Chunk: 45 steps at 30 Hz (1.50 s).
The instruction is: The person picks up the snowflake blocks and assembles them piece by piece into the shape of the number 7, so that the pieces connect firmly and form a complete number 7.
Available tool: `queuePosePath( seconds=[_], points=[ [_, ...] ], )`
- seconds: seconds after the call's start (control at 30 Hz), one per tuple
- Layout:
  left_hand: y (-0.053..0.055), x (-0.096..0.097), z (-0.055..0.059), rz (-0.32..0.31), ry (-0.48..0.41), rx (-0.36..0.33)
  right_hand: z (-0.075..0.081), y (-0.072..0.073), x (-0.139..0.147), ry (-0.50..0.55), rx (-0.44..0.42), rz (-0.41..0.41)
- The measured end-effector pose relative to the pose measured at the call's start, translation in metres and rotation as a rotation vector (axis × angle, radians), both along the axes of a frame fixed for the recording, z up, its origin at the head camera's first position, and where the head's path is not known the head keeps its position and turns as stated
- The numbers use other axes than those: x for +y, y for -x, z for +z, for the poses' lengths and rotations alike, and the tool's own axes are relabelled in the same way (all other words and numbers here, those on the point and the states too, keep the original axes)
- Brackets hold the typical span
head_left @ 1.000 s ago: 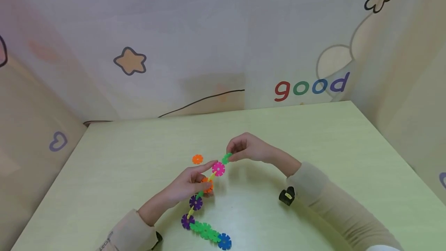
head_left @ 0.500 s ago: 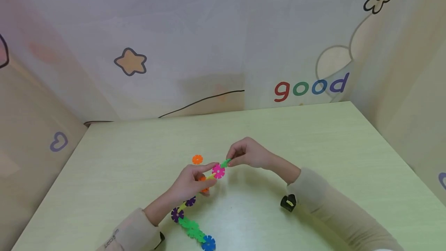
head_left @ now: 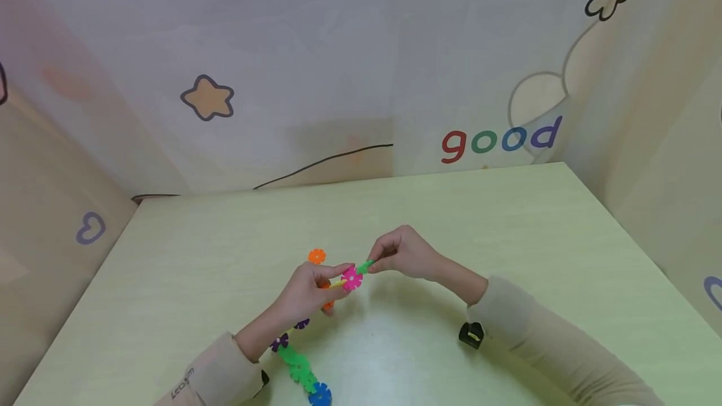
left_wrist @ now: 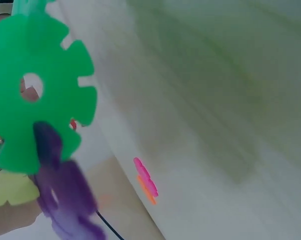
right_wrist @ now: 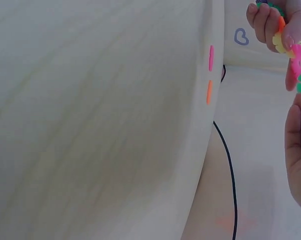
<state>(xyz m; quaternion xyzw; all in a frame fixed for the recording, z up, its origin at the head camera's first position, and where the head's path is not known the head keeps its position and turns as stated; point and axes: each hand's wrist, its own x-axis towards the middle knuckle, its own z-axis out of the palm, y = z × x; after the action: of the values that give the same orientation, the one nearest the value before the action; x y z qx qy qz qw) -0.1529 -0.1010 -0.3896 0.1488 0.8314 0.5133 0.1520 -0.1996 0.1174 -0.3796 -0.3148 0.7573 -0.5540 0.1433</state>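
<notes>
My left hand (head_left: pixel 304 293) pinches a pink notched snowflake disc (head_left: pixel 352 279) between thumb and index finger, at the upper end of a chain of linked discs. My right hand (head_left: pixel 407 253) pinches a green disc (head_left: pixel 365 266), whose edge meets the pink one's upper right rim. Below the pink come a yellow disc and an orange disc (head_left: pixel 328 301), partly covered by the left fingers. Lower down hang purple discs (head_left: pixel 279 342), several green discs (head_left: pixel 299 365) and a blue disc (head_left: pixel 320 395). Close up in the left wrist view are a green disc (left_wrist: pixel 55 75) and a purple disc (left_wrist: pixel 65 195).
A loose orange disc (head_left: pixel 317 256) lies on the pale table (head_left: pixel 479 218) just beyond the left hand. Beside it, a loose pink disc (right_wrist: pixel 211 58) shows in the right wrist view. A printed cloth (head_left: pixel 316 67) hangs behind the table.
The left hand's thumb has shifted from the orange disc up to the pink one. The green disc in my right hand has come down against the pink disc. The chain's lower end has swung left.
</notes>
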Motion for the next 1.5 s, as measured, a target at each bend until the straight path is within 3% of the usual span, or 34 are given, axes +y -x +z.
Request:
queuePosePath(
  seconds=[0.27, 0.67, 1.1, 1.5],
  points=[
    [0.0004, 0.0002, 0.0024, 0.026, 0.044, -0.027, 0.0001, -0.0012, -0.0006, -0.007, 0.045, -0.024],
    [-0.0014, -0.0003, 0.0017, 0.055, 0.019, -0.032, -0.004, 0.0009, -0.0032, 0.008, 0.011, -0.009],
    [-0.0003, -0.0029, 0.0034, 0.039, 0.011, -0.03, -0.006, 0.0015, -0.0071, 0.032, -0.031, -0.001],
    [-0.0022, -0.0034, 0.0037, 0.053, 0.016, -0.024, -0.0067, 0.0024, -0.0062, 0.009, -0.014, 0.003]
  ],
)
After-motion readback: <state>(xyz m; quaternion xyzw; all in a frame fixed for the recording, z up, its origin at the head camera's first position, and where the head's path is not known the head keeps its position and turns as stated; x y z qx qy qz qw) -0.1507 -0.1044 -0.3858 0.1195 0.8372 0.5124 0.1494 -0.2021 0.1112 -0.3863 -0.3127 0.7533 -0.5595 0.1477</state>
